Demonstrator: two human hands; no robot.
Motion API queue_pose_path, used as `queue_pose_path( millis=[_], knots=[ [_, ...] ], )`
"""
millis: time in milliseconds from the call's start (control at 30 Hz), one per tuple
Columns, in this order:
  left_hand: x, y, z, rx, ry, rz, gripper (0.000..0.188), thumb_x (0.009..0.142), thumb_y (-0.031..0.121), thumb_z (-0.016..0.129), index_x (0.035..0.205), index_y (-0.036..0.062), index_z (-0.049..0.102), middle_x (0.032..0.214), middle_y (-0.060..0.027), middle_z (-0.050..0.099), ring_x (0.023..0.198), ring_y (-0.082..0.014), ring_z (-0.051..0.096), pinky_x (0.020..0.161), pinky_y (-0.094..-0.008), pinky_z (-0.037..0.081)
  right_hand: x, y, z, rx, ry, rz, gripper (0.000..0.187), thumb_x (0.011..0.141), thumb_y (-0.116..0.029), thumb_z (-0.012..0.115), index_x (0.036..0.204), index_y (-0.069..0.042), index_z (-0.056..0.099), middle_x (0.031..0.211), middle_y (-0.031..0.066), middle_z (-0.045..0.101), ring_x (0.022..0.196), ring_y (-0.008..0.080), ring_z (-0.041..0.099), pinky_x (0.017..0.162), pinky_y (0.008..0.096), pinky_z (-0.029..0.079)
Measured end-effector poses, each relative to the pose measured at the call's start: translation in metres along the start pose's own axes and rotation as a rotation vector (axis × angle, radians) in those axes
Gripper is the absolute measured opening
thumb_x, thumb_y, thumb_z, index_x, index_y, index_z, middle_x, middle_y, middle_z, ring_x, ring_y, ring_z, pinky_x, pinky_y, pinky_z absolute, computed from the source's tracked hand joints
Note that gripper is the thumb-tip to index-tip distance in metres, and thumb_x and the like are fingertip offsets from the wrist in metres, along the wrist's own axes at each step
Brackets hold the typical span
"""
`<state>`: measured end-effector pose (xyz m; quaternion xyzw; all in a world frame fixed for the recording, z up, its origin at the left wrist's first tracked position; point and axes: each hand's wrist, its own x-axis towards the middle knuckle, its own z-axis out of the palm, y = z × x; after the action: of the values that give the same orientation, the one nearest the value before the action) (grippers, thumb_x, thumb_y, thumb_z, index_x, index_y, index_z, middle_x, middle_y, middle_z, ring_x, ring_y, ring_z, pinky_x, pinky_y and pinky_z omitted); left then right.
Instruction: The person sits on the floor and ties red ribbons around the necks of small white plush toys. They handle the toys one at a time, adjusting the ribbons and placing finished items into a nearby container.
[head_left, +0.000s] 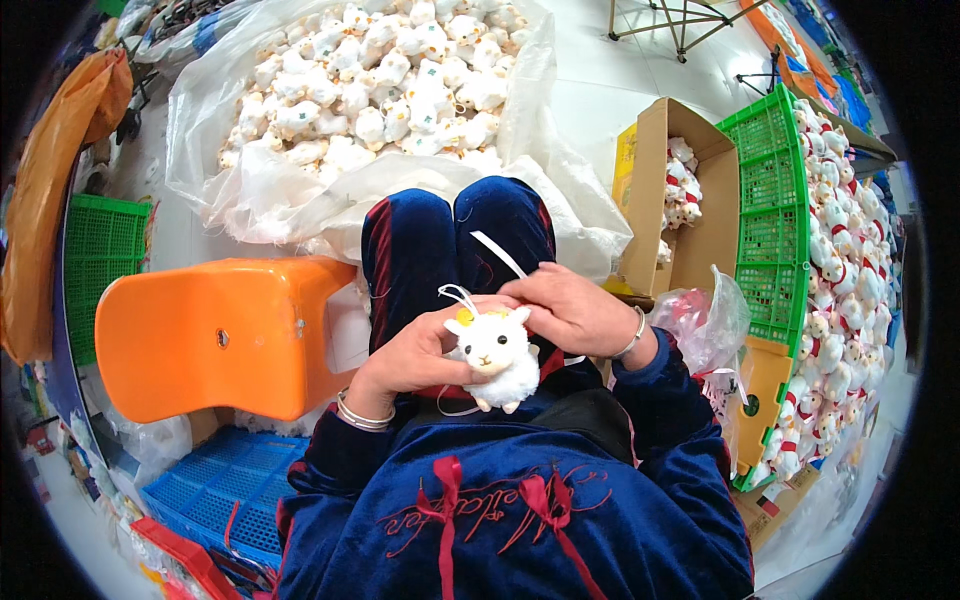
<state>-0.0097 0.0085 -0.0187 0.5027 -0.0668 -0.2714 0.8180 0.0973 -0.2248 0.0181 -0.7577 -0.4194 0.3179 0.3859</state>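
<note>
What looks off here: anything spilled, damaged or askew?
Nothing clearly stands out. The sheep toy in the left hand looks whole, and the white toys lie heaped in clear plastic. The crumpled bag beside the right sleeve is merely untidy.

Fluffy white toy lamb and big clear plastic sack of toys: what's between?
The head view shows knees in dark blue velvet, then, nearer the lamb, left hand and right hand.
</note>
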Motion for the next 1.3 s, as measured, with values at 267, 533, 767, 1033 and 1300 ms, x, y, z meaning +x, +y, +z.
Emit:
queue_pose_path(
  millis=[267,533,767,1033,1300],
  knots=[
    [-0.007,-0.005,0.002,0.151,0.099,-0.185,0.064,0.084,0.012,0.08,0.14,0.001,0.053,0.124,-0.0075,0.066,0.113,-0.0151,0.062,0.101,-0.033,0.049,-0.015,0.018,0.047,0.069,0.144,-0.005,0.014,0.085,-0.011,0.066,0.089,0.003,0.065,0.085,0.0193,0.063,0.078,0.0381,0.064,0.07,0.0423,0.052],
    [-0.008,-0.004,0.0,0.387,0.079,-0.175,0.041,0.082,0.021,0.079,0.114,-0.0021,0.07,0.105,-0.0108,0.072,0.096,-0.0171,0.069,0.088,-0.0308,0.054,-0.027,0.018,0.056,0.004,0.185,-0.038,0.013,0.082,-0.003,0.065,0.093,0.002,0.065,0.085,0.0131,0.059,0.074,0.0314,0.061,0.067,0.0376,0.051],
    [-0.006,0.004,0.001,0.364,0.077,-0.209,0.04,0.083,0.021,0.078,0.114,-0.0035,0.07,0.103,-0.0099,0.074,0.094,-0.0142,0.068,0.086,-0.03,0.054,-0.037,-0.002,0.052,0.365,0.224,0.118,0.018,0.084,-0.009,0.067,0.098,0.003,0.065,0.083,0.0119,0.059,0.073,0.019,0.06,0.064,0.0318,0.049],
    [-0.005,-0.005,-0.004,0.279,0.137,-0.26,0.039,0.085,0.023,0.08,0.112,-0.0048,0.071,0.098,-0.0074,0.074,0.085,-0.0104,0.066,0.077,-0.0281,0.055,-0.042,-0.003,0.051,0.166,0.324,0.221,0.019,0.083,-0.015,0.077,0.093,-0.001,0.07,0.084,0.0126,0.07,0.073,0.0204,0.07,0.064,0.032,0.053],
    [0.001,0.002,0.0,0.408,0.272,-0.299,0.028,0.088,0.023,0.079,0.1,-0.0015,0.077,0.085,-0.0031,0.073,0.076,-0.0061,0.063,0.068,-0.0247,0.053,-0.029,0.0,0.062,-0.066,0.414,0.168,0.009,0.088,-0.009,0.065,0.089,-0.001,0.067,0.084,0.017,0.065,0.073,0.0347,0.066,0.066,0.0403,0.052]
  ],
)
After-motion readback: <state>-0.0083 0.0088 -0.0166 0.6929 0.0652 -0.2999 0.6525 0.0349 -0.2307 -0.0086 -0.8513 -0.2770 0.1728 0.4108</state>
